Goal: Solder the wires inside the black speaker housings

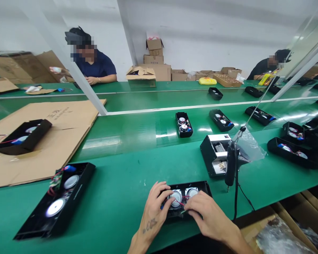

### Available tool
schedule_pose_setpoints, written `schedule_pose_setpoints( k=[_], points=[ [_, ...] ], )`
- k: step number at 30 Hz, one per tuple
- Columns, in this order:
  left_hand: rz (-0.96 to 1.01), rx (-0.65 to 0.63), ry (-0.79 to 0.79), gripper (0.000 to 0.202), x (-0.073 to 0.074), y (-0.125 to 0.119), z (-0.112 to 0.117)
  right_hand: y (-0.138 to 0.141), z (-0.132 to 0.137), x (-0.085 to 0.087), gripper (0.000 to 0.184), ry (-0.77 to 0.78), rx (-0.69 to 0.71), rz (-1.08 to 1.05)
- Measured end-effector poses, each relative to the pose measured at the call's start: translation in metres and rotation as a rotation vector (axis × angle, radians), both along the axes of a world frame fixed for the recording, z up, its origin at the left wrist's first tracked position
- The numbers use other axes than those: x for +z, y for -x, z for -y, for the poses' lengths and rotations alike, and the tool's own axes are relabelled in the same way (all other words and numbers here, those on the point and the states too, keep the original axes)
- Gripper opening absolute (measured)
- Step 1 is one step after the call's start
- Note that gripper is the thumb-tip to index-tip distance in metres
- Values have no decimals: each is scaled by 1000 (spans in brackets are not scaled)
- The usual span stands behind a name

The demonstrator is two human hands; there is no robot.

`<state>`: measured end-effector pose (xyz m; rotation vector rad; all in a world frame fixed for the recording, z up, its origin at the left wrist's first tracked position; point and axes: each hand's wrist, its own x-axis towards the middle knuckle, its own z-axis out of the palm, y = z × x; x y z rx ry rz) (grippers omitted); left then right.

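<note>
A black speaker housing (198,187) with two round silver drivers and red wires lies open at the near edge of the green bench. My left hand (153,208) rests on its left end, fingers curled down onto the left driver. My right hand (206,213) covers its right front, fingers bent and pressed onto the wires and the inside of the case. Whether either hand pinches a wire is hidden by the fingers.
Another open housing (55,201) lies at the left, one more (23,135) on a cardboard sheet (55,141). A hanging electric screwdriver (231,162) dangles beside a white-fronted box (214,151). Several housings sit on the belt (184,124). Two people sit across the bench; cardboard boxes stand behind.
</note>
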<state>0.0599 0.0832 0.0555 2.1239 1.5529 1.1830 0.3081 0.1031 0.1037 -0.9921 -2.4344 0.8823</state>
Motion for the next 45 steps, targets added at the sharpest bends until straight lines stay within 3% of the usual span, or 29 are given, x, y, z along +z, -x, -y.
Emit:
schedule_pose_setpoints(
  k=[3,5,10,15,21,25,30,33,37,40,45],
  points=[
    [-70,7,-52,14,6,7,14,5,5,-12,34,-215,-28,88],
    [-137,-31,-85,13,8,12,24,10,8,-20,33,-266,-31,143],
    [-312,-119,-74,29,-6,13,40,21,9,-28,31,-161,-10,278],
    [-422,-145,1,48,-24,-1,35,25,3,-16,35,-49,63,354],
    [-451,-207,27,49,-21,-3,27,26,5,-6,24,18,88,346],
    [-488,-242,21,44,-19,-1,24,25,14,-21,30,39,47,258],
    [-476,-258,-31,25,-28,-4,17,26,26,-44,40,-36,1,217],
    [-389,-289,37,32,-22,-3,3,28,17,-36,43,-50,-5,273],
    [-289,-420,353,26,4,4,-38,36,-20,2,34,8,36,370],
    [-261,-485,445,18,22,11,-75,43,-51,25,31,49,53,426],
    [-222,-530,595,43,29,16,-106,48,-77,30,54,148,55,362]
  ],
)
